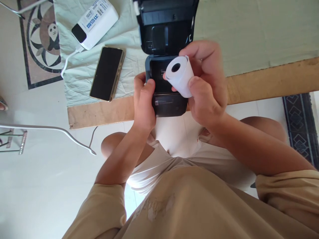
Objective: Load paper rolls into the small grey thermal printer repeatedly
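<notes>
The right hand [206,89] pinches a paper roll [179,75] between thumb and fingers, holding it just above the open bay of a small black printer [166,96], whose lid [165,26] is swung up toward twelve o'clock. The left hand [144,99] clasps the printer's side at nine o'clock. The roll looks light and fairly stiff, yet crushable and apt to unwind; holding its curved sides seems safest. A phone [107,73] and power bank [96,22] lie toward ten o'clock on the cloth [249,30].

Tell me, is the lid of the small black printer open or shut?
Open. The lid is swung back and up from the printer, exposing the paper bay. The right hand holds the paper roll above the bay; the left hand steadies the body.
</notes>
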Motion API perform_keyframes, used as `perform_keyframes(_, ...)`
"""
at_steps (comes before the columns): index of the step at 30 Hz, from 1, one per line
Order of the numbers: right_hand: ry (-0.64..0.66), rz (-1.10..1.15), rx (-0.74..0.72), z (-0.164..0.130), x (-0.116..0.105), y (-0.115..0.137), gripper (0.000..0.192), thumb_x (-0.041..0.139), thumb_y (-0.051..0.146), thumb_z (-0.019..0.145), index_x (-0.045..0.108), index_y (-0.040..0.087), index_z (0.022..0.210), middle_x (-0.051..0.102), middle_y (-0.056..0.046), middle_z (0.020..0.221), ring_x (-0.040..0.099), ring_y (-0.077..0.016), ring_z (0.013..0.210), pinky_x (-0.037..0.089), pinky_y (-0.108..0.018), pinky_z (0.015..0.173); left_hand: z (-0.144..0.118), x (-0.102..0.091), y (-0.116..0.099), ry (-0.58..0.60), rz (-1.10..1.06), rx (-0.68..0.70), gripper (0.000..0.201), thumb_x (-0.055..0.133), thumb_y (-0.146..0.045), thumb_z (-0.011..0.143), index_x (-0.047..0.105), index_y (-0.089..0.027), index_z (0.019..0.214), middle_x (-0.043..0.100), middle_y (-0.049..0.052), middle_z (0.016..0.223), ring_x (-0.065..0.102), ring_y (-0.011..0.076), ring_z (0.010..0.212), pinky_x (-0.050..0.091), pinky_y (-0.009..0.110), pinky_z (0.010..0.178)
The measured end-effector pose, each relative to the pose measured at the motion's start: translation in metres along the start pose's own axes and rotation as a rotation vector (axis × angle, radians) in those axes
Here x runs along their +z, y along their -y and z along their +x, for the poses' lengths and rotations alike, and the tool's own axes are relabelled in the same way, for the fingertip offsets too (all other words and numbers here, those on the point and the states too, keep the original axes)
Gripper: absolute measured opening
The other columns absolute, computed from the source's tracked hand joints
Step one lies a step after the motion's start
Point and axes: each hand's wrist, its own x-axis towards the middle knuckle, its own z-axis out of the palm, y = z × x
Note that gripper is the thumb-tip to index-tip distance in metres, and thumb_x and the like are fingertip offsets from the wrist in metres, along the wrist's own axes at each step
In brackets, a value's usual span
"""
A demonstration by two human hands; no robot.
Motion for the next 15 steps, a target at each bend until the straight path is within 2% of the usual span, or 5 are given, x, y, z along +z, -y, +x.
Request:
perform_keyframes(3,0.003,-0.019,0.081,0.006,-0.002,0.009,0.025,0.05,0.03,0.094,0.053,0.024,0.118,0.065,-0.001,0.113,0.068,-0.012,0.091,0.06,-0.028,0.076,-0.004,0.008,-0.006,0.042,-0.305,-0.086,0.015,0.066,-0.037,0.1,0.06,-0.024,0.103,0.061,0.0,0.098,0.065,0.0189,0.11,0.052,0.035,0.111)
perform_keyframes(5,-0.005,-0.072,0.171,0.009,-0.006,0.012,0.026,0.046,0.028,0.091,0.052,0.028,0.117,0.065,-0.001,0.115,0.068,-0.0135,0.092,0.057,-0.027,0.067,-0.004,0.011,-0.008,0.09,-0.334,-0.159,0.015,0.067,-0.037,0.101,0.061,-0.024,0.104,0.065,0.001,0.098,0.066,0.0209,0.119,0.055,0.036,0.109)
perform_keyframes(7,-0.012,-0.115,0.217,0.011,-0.01,0.012,0.03,0.046,0.029,0.088,0.051,0.03,0.117,0.066,-0.001,0.117,0.068,-0.0146,0.096,0.055,-0.026,0.065,-0.004,0.013,-0.009,0.119,-0.308,-0.192,0.015,0.066,-0.039,0.102,0.062,-0.025,0.106,0.069,0.003,0.104,0.064,0.0245,0.131,0.057,0.038,0.107)
perform_keyframes(12,0.008,-0.134,0.14,0.015,-0.016,0.015,0.031,0.048,0.037,0.091,0.051,0.029,0.121,0.067,0.0,0.119,0.068,-0.0124,0.097,0.056,-0.025,0.066,-0.001,0.017,-0.017,0.135,-0.261,-0.172,0.016,0.059,-0.04,0.106,0.062,-0.025,0.108,0.073,0.006,0.111,0.06,0.0263,0.14,0.056,0.04,0.108)
perform_keyframes(15,0.006,-0.193,0.056,0.02,-0.017,0.019,0.03,0.047,0.039,0.096,0.049,0.027,0.123,0.066,0.0,0.127,0.07,-0.0132,0.104,0.058,-0.027,0.069,0.0,0.018,-0.024,0.113,-0.245,-0.254,0.015,0.063,-0.041,0.102,0.064,-0.027,0.107,0.075,0.005,0.116,0.06,0.028,0.141,0.056,0.04,0.108)
